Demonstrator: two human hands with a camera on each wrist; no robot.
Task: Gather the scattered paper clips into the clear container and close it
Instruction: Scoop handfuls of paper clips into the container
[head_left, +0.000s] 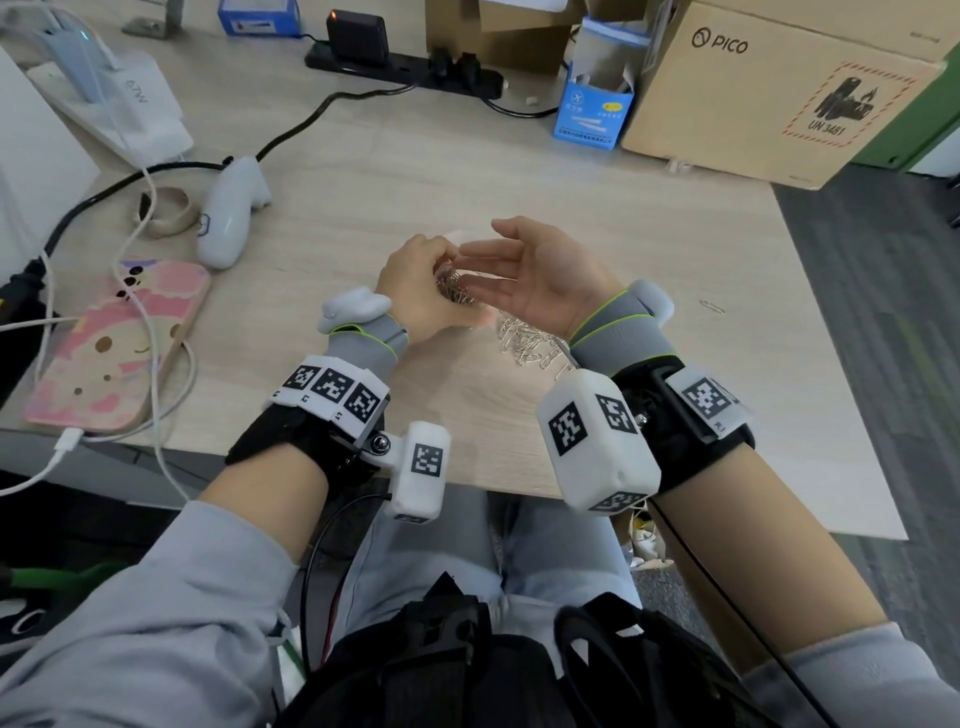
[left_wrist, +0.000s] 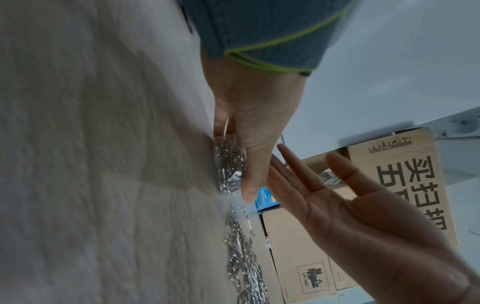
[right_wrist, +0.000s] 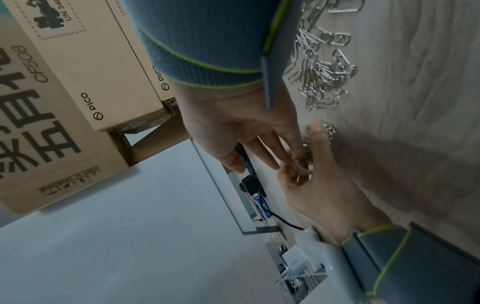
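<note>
My left hand (head_left: 434, 275) grips a small clear container (head_left: 457, 293) just above the wooden table; silver paper clips show through its wall (left_wrist: 230, 164). My right hand (head_left: 524, 275) is open, palm up, its straight fingers beside the container's mouth (right_wrist: 302, 164) and holding nothing. A loose pile of paper clips (head_left: 530, 345) lies on the table under my right wrist, also seen in the wrist views (left_wrist: 241, 257) (right_wrist: 322, 67). One single clip (head_left: 711, 306) lies apart to the right. No lid can be made out.
A white controller (head_left: 231, 215), a pink phone (head_left: 117, 348) with white cables and a tape roll (head_left: 169, 210) lie at left. A power strip (head_left: 405, 70), a blue box (head_left: 595, 114) and a PICO carton (head_left: 789, 88) stand along the back. The table edge (head_left: 467, 480) is near my lap.
</note>
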